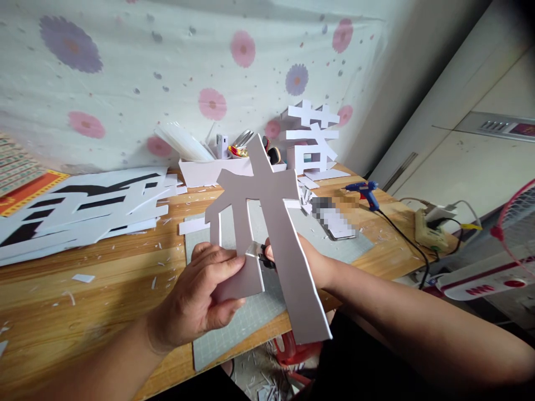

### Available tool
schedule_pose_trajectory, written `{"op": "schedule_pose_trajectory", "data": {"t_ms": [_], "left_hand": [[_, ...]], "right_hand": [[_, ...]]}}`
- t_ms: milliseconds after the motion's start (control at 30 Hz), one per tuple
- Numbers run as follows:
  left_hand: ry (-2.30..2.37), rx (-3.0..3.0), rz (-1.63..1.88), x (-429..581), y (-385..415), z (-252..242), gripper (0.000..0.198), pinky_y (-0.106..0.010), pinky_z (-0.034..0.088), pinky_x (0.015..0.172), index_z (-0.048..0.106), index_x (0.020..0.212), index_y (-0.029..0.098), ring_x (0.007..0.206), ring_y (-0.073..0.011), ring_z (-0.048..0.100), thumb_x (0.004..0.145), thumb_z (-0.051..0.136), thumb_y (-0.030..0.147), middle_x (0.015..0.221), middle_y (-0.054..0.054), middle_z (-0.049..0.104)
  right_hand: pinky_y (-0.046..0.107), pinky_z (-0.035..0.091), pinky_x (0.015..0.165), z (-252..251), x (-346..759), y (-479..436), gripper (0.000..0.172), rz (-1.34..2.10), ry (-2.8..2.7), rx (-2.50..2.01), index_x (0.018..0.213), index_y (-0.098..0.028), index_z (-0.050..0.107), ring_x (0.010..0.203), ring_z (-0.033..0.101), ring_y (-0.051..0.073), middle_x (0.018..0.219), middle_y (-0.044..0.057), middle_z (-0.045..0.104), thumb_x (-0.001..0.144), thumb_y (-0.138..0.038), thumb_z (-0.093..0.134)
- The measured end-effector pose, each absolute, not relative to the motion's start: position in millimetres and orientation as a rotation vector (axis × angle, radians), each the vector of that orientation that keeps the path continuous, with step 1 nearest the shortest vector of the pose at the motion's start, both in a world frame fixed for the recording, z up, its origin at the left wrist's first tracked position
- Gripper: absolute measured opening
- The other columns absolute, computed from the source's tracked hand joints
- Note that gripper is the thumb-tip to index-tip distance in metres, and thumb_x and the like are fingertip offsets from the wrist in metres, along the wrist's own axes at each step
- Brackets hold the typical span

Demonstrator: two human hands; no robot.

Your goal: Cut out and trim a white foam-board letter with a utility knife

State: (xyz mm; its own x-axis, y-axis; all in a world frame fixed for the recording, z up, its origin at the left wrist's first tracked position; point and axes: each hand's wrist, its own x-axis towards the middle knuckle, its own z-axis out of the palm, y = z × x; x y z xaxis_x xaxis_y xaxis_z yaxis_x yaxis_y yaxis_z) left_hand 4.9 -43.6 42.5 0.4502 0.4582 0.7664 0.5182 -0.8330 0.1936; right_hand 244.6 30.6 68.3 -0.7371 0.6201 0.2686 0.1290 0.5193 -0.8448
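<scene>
A white foam-board cutout shaped like a Chinese character (271, 189) is held up, tilted, above the grey-green cutting mat (225, 340). My left hand (213, 278) is closed on its lower left part, fingers on the front face and thumb at the bottom edge. My right hand (311, 259) is partly hidden behind the long right stroke. It grips a utility knife (266, 259) with a black handle. The blade lies against the inner edge of the cutout, close to my left fingertips.
Another white built-up character (311, 145) stands at the back beside a white tray (200, 172) of tools. A blue glue gun (365, 194), power strip (428, 228) and partly blurred phone (336, 220) are on the right. Cut boards (96, 206) pile up left; scraps (83, 277) lie about.
</scene>
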Motion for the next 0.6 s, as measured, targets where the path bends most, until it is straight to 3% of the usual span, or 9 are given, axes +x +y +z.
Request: {"op": "schedule_pose_trajectory", "data": {"t_ms": [200,600], "left_hand": [[-0.840,-2.620,-1.319,2.8,-43.2,37.5,0.047,-0.044,0.052,0.092,0.048,0.150,0.025,0.097,-0.0264,0.074,0.106,0.058,0.038,0.110,-0.008,0.078],[-0.888,-2.678,-1.377,3.4,-47.0,33.5,0.042,-0.044,0.051,0.096,0.050,0.146,0.027,0.099,-0.0261,0.074,0.108,0.054,0.045,0.111,-0.007,0.078]], "right_hand": [[0.027,0.039,0.053,65.9,245.1,31.9,0.065,1.117,-2.263,-0.581,0.058,-0.025,0.042,0.051,0.040,0.012,0.054,-0.003,0.052,0.098,-0.075,0.045],[0.028,0.040,0.054,59.4,248.4,31.3,0.066,1.179,-2.284,-0.491,0.057,-0.024,0.052,0.047,0.041,0.012,0.052,-0.003,0.052,0.107,-0.067,0.039]]}}
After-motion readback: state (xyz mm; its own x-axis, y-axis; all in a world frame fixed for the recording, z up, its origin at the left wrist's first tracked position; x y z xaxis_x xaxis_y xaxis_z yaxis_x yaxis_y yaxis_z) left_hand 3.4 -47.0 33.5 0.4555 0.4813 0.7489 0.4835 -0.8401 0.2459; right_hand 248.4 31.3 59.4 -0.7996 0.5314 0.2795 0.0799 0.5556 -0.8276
